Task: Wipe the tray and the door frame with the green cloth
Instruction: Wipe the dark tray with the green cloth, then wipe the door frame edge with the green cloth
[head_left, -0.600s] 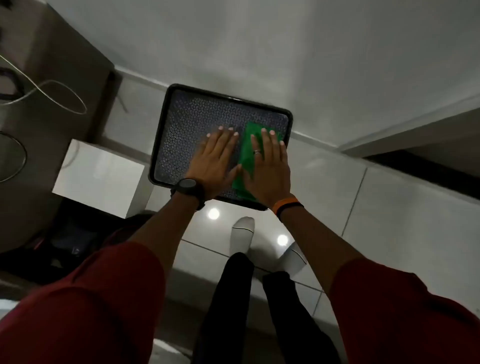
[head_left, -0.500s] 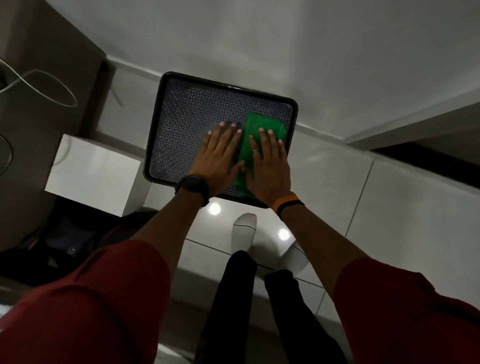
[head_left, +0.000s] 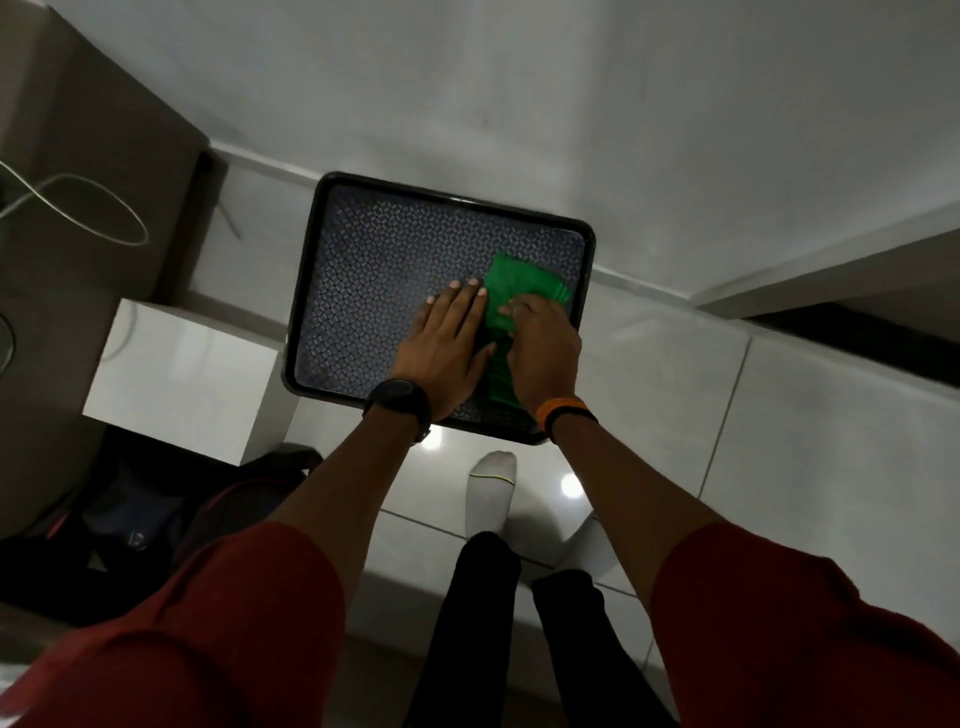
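A dark rectangular tray (head_left: 363, 249) with a patterned bottom and black rim lies on the tiled floor against the white wall. A folded green cloth (head_left: 524, 283) rests on its right half. My right hand (head_left: 543, 353) presses on the cloth with its fingers curled over it. My left hand (head_left: 444, 351) lies flat on the tray just left of the cloth, fingers together and extended, touching the cloth's edge. A dark gap at the right (head_left: 841, 338) may be the doorway; the door frame itself I cannot make out.
A white box (head_left: 182, 374) stands left of the tray. A brown cabinet (head_left: 78, 208) with a pale cable is at the far left, dark bags (head_left: 130, 525) below it. My socked feet (head_left: 491, 488) stand just behind the tray.
My right hand's fingers have curled in on the cloth, where they lay flat before. The cloth's far end now shows more. My left hand stays flat on the tray.
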